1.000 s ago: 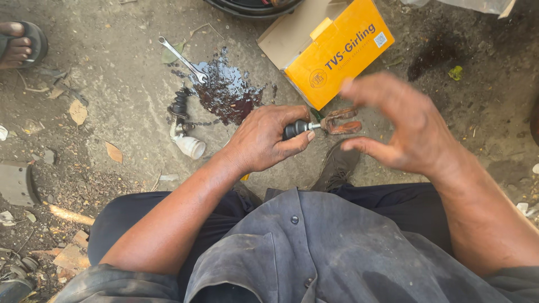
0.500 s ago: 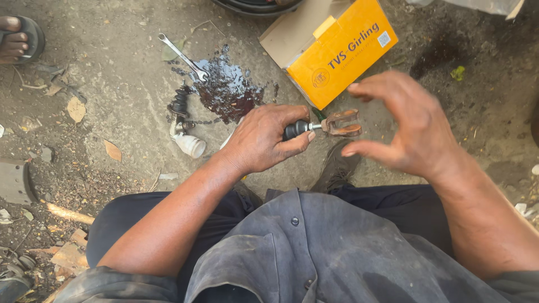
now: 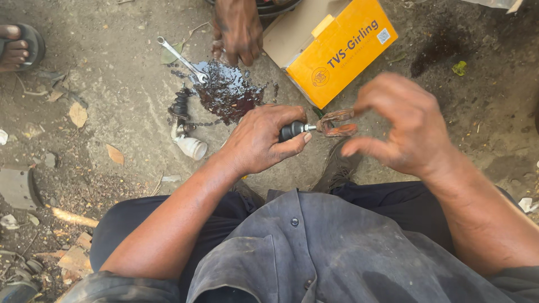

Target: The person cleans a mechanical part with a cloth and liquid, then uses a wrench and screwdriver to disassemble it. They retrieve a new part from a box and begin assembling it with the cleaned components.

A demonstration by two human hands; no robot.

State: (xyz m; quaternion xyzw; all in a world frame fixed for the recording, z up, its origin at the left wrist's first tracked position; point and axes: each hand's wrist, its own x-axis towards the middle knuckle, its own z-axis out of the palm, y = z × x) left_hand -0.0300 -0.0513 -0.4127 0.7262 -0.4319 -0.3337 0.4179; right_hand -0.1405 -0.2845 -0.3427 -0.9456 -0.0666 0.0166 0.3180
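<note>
yellow box (image 3: 342,56), rusty fork (image 3: 337,122), silver spanner (image 3: 182,58)

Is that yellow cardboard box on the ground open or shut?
Open. The yellow box lies on the dirt with its plain brown flap folded out to the left, by another person's hand. What is inside cannot be seen.

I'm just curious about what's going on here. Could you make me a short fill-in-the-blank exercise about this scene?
1. The left hand grips the black end of a small part whose other end is a rusty ____.
2. The cardboard box on the ground is ____ in colour.
3. The wrench lies at the edge of a dark ____.
4. The right hand is ____, holding nothing.

Missing words: fork; yellow; puddle; open
</note>
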